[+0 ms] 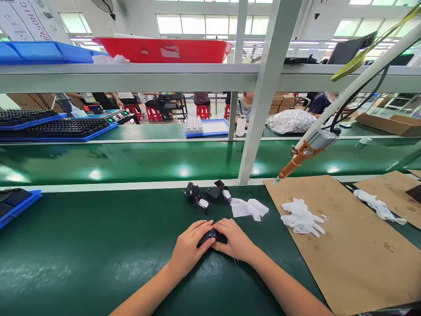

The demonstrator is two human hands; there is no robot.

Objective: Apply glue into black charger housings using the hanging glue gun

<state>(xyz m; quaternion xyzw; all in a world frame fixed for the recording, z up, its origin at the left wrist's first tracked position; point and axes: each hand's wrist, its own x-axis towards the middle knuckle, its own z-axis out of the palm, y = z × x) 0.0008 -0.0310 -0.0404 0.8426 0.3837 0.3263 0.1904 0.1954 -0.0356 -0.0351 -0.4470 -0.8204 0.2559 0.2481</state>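
Observation:
Low over the green tabletop, my left hand is closed round a small dark plastic part. Its fingers curl over the far side and the thumb presses from the near side. My right hand grips the right end of the same part or one joined to it, with the thumbs close together. Fingers cover much of the part, so its exact kind is hidden. Thin wire-like ends stick out below my right palm. Just beyond the hands lie black parts with white pieces and more black parts, beside a white tissue.
Brown cardboard covers the right side, with white gloves on it. An orange dispensing tool hangs above its far edge. A blue tray is at left. A metal post rises ahead, before a green conveyor belt.

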